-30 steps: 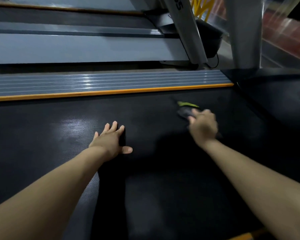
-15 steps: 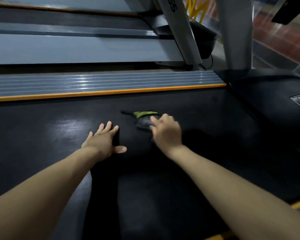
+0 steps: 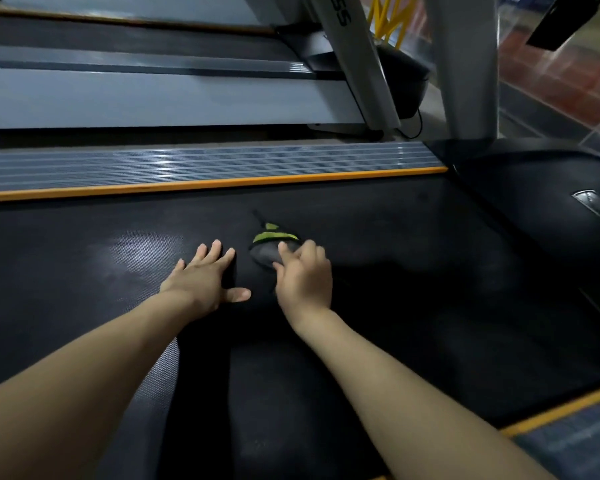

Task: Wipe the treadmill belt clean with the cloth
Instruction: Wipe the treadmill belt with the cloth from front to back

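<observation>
The black textured treadmill belt (image 3: 413, 271) fills the middle of the head view. A small dark grey cloth (image 3: 269, 249) with a yellow-green edge lies bunched on it, just right of centre. My right hand (image 3: 303, 278) presses down on the cloth's near side, fingers curled over it. My left hand (image 3: 203, 277) rests flat on the belt a little to the left of the cloth, fingers spread and thumb out, holding nothing. The two hands are close together, a small gap apart.
A ribbed grey side rail (image 3: 187, 162) with an orange strip (image 3: 205, 185) borders the belt's far side. White uprights (image 3: 465, 74) rise at the top right beside the black motor cover (image 3: 551, 209). Another orange-edged rail (image 3: 561, 431) shows at the bottom right. A second treadmill (image 3: 136, 98) lies beyond.
My right hand has slid the cloth leftward across the belt, from well to the right to just beside my left hand. My left hand has stayed flat in place.
</observation>
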A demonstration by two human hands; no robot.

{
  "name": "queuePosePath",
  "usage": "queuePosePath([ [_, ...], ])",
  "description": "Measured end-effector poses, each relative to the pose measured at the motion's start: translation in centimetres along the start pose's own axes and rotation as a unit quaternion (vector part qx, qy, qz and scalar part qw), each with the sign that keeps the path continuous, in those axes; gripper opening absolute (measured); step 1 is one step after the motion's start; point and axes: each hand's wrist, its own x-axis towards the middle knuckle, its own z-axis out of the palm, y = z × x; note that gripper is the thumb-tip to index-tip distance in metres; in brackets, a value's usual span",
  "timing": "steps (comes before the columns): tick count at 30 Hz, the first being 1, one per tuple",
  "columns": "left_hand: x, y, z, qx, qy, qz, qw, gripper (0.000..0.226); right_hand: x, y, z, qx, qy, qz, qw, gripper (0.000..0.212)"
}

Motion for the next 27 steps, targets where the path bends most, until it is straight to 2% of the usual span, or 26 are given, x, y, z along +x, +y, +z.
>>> queuePosePath([
  [2,0.0,-0.1,0.1,0.014,-0.001,0.002,1.0,0.101,0.3,1.3,-0.9,0.0,-0.013,-0.06,0.998,0.039],
  [4,-0.1,-0.3,0.1,0.022,-0.003,0.002,1.0,0.1,1.2,4.9,-2.3,-0.054,-0.017,-0.07,0.996,0.037],
  [9,-0.3,-0.4,0.2,0.034,-0.006,0.002,0.999,0.098,2.3,14.4,-6.2,-0.144,0.009,0.143,0.979,0.034],
  [11,-0.4,-0.4,0.2,0.032,-0.011,0.003,0.999,0.097,2.2,13.6,-5.6,-0.151,0.014,0.194,0.969,0.033],
  [13,-0.4,-0.3,0.2,0.029,-0.014,0.002,0.999,0.097,2.0,10.0,-4.2,-0.111,0.024,0.219,0.969,0.029],
  [15,-0.3,-0.3,0.1,0.033,-0.014,-0.001,0.999,0.096,1.2,5.3,-2.4,-0.055,0.036,0.176,0.982,0.027],
  [18,-0.6,-0.1,0.2,0.042,-0.003,0.001,0.999,0.095,-1.0,-0.1,-0.9,-0.033,0.013,0.044,0.998,0.029],
  [20,-1.0,-0.1,0.3,0.054,0.022,0.002,0.998,0.096,-1.3,0.2,-1.5,-0.008,-0.013,-0.022,1.0,0.034],
  [22,-1.4,-0.1,0.0,0.065,0.055,0.005,0.996,0.094,-0.8,3.5,-2.7,-0.044,-0.01,-0.054,0.998,0.034],
  [24,-2.2,0.2,-0.2,0.056,0.093,0.021,0.994,0.083,-0.2,8.4,-4.6,-0.097,-0.016,-0.009,0.995,0.029],
  [27,-4.2,0.9,-0.3,0.021,0.121,0.027,0.992,0.071,-0.4,12.4,-7.1,-0.14,-0.006,0.156,0.978,0.027],
])
